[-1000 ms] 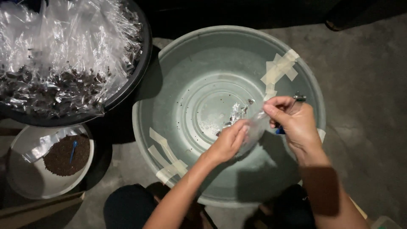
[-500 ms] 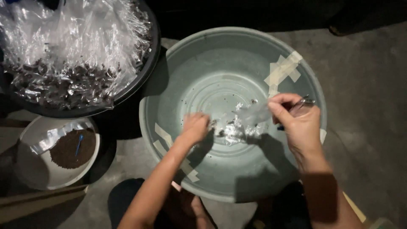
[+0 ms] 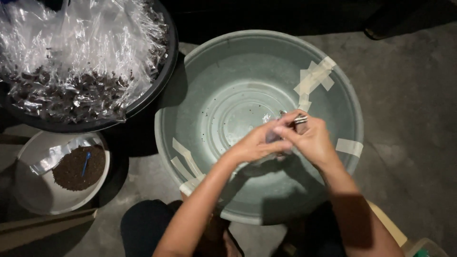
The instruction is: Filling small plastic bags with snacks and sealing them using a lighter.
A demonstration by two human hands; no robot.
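**A:** So we've got both hands bunched together over the big grey-green basin [image 3: 223, 71]. Our left hand [image 3: 254, 145] and right hand [image 3: 309, 140] are touching, fingers pinched around a small clear plastic bag [image 3: 272, 138] squeezed between them. You can barely see the bag, just a sliver of it in the gap.

**B:** Yeah, and our right hand is also clenched on a small metal tool [image 3: 300, 119], its shiny end sticks out just above the knuckles. Can't tell exactly what kind of tool it is.

**A:** Agreed. Under the hands, the basin floor has a few dark specks and a crumpled bit of clear film [image 3: 265, 117] just above our left fingertips. Strips of pale tape [image 3: 314, 78] are patched on the wall above our right hand, one more strip off to its right on the rim, and more below our left wrist.

**B:** Well off to the left of our left hand there's the black tub [image 3: 162, 81] piled with clear packets of dark seeds [image 3: 81, 71]. Below that, a white bowl [image 3: 28, 190] with a heap of brown seeds [image 3: 76, 167] and a little blue spoon [image 3: 86, 161] stuck in it. Everything sits on the concrete floor [image 3: 409, 95].
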